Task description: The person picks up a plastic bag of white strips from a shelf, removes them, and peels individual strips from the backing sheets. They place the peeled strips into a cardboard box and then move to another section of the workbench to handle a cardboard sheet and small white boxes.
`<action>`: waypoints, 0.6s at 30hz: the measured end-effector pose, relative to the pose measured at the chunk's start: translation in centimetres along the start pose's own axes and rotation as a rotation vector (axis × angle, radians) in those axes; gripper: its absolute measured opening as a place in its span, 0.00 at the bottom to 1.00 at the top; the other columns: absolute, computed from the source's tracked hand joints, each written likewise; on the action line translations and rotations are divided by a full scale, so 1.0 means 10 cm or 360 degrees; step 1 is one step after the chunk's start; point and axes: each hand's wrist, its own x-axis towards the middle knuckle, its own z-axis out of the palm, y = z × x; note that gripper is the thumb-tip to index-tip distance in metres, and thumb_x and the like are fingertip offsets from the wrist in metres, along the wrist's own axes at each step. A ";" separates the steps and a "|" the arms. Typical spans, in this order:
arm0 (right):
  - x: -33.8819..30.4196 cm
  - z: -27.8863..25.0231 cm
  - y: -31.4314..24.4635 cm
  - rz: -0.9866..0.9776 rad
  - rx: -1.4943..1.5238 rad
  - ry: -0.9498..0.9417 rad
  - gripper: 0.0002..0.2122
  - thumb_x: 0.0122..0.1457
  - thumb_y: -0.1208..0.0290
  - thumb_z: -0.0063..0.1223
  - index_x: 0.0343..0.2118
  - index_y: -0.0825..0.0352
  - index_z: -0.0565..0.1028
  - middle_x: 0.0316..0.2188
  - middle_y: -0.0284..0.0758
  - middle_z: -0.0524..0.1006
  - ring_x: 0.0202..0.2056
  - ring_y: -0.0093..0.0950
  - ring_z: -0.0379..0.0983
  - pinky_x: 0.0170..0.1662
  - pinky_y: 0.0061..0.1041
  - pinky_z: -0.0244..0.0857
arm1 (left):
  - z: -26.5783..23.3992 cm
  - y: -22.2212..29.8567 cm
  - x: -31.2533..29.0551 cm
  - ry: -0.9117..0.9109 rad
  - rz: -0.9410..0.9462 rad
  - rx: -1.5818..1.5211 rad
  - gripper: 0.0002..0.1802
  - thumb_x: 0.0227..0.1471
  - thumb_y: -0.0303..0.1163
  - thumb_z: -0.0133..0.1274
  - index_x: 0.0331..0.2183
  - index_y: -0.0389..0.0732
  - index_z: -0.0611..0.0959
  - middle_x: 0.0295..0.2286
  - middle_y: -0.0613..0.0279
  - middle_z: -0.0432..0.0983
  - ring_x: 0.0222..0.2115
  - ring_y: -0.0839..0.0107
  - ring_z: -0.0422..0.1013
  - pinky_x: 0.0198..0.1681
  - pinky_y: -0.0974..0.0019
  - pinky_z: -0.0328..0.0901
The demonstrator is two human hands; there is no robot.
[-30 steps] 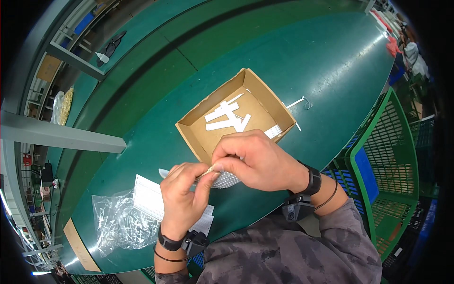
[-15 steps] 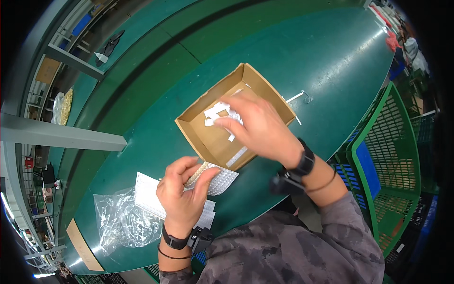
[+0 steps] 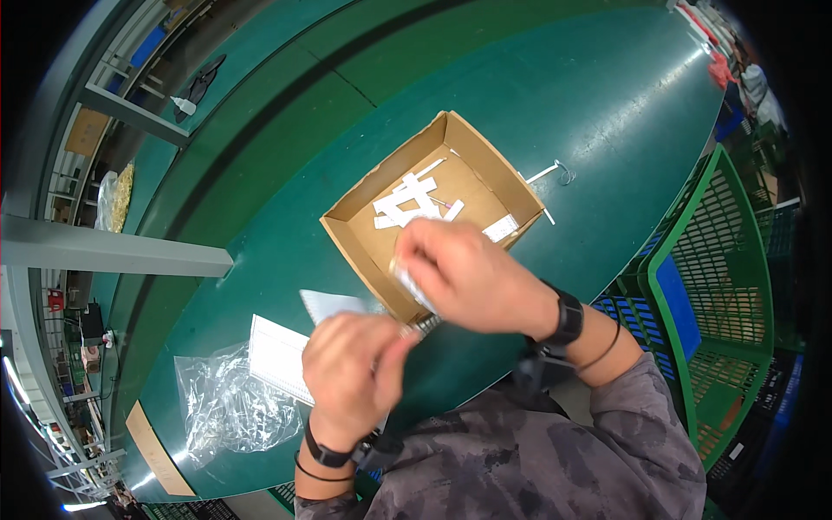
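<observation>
My left hand (image 3: 354,368) is closed in a pinch on a pale sheet (image 3: 334,305) covered with rows of small dots, just off the near left corner of an open cardboard box (image 3: 368,260). My right hand (image 3: 464,269) is over the near side of the box, finger and thumb pinched on a whitish strip (image 3: 411,288). Motion blurs that strip, and I cannot tell if it is still joined to the sheet. White paper strips (image 3: 407,201) lie crossed in a loose pile on the box floor, with another printed strip (image 3: 500,228) by its right wall.
Left of my left hand lie white printed sheets (image 3: 279,357) and a crumpled clear plastic bag (image 3: 234,403) on the green table (image 3: 598,113). A green plastic basket (image 3: 724,321) stands at the right. A grey metal beam (image 3: 121,245) crosses at the left.
My right hand has come back from the paper pile toward my left hand and now pinches a whitish strip. The left hand has turned, tilting the dotted sheet. Another strip shows by the right wall.
</observation>
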 end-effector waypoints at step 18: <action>0.02 -0.09 -0.18 0.0091 0.0092 -0.0235 0.05 0.58 0.75 0.55 0.32 0.71 0.76 0.26 0.37 0.78 0.28 0.29 0.75 0.32 0.26 0.67 | 0.07 -0.25 -0.08 0.0079 -0.0270 -0.0097 0.15 0.42 0.26 0.69 0.31 0.40 0.79 0.25 0.61 0.80 0.23 0.67 0.75 0.28 0.69 0.67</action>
